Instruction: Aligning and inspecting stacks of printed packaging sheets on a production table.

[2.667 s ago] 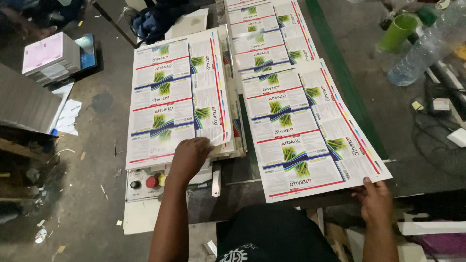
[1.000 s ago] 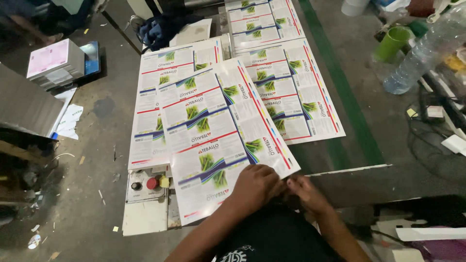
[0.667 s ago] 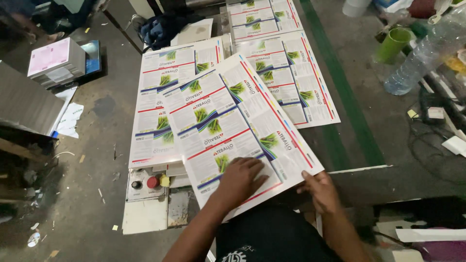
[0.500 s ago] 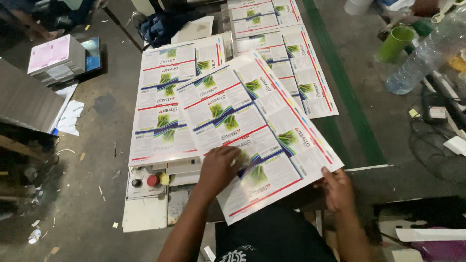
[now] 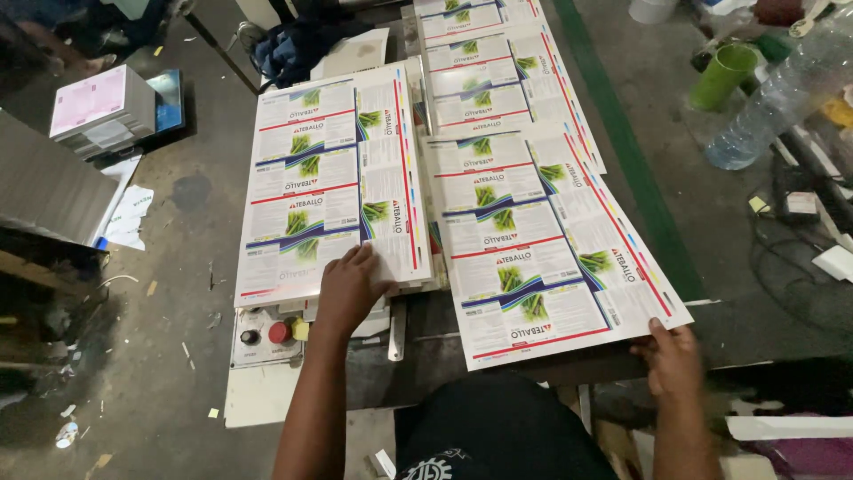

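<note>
head view, looking down over a work table. the person's left hand lies flat, fingers spread and open, on the near edge of a stack of printed sheets; it presses on the top sheet and grips nothing. the stack lies on the left part of the table, its sheets white with green plant pictures, blue bands and red lines. just below the stack's near edge is a small control panel with a black knob, a red button and a yellow part.

the right hand pinches the near right corner of a single printed sheet, thumb on top and fingers closed under the corner. this sheet bears the same print as the stack and lies to the right of it, slightly askew, its near edge overhanging the table toward the person's dark shirt. its far end overlaps another pile of like sheets farther up the table.

a green stripe runs along the table's right side. beyond it stand a green cup and a clear plastic bottle lying tilted, with cables near them. on the floor at far left sits a bundle of pink and white paper.
</note>
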